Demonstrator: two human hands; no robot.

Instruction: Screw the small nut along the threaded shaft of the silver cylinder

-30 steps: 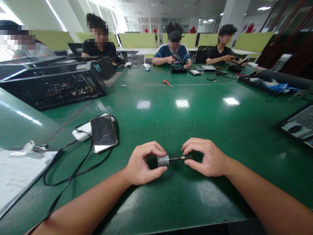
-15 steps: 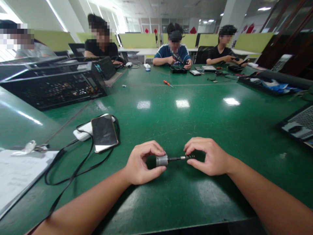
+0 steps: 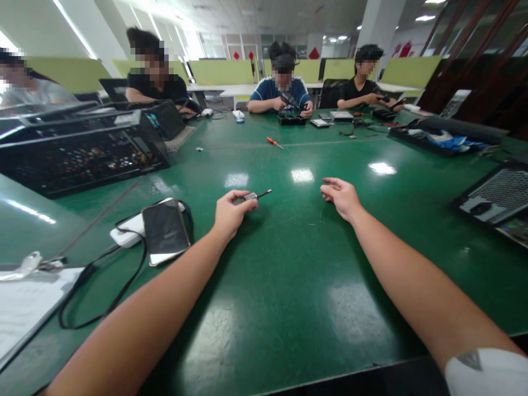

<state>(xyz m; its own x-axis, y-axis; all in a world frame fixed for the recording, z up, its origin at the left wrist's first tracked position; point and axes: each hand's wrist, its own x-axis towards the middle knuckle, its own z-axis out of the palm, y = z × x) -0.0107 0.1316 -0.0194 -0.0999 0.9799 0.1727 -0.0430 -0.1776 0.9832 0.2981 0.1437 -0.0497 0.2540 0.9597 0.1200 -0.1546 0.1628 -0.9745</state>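
Observation:
My left hand (image 3: 231,213) pinches a small metal cylinder (image 3: 251,196) between thumb and fingers, above the green table (image 3: 280,286). From the cylinder a thin dark shaft (image 3: 264,193) points right, its tip bare. Well to the right of it is my right hand (image 3: 341,197), with its fingers curled together. Whether the small spring is between those fingers cannot be made out.
A phone (image 3: 167,231) lies on a white box (image 3: 127,231) at the left, beside a black strap and a clipboard (image 3: 37,297). Computer cases flank the table. An orange screwdriver (image 3: 273,142) lies further back. Several people sit across.
Both hands have moved forward and apart. The spring that sat at the shaft's tip by my right fingers no longer shows there. The view has shifted slightly.

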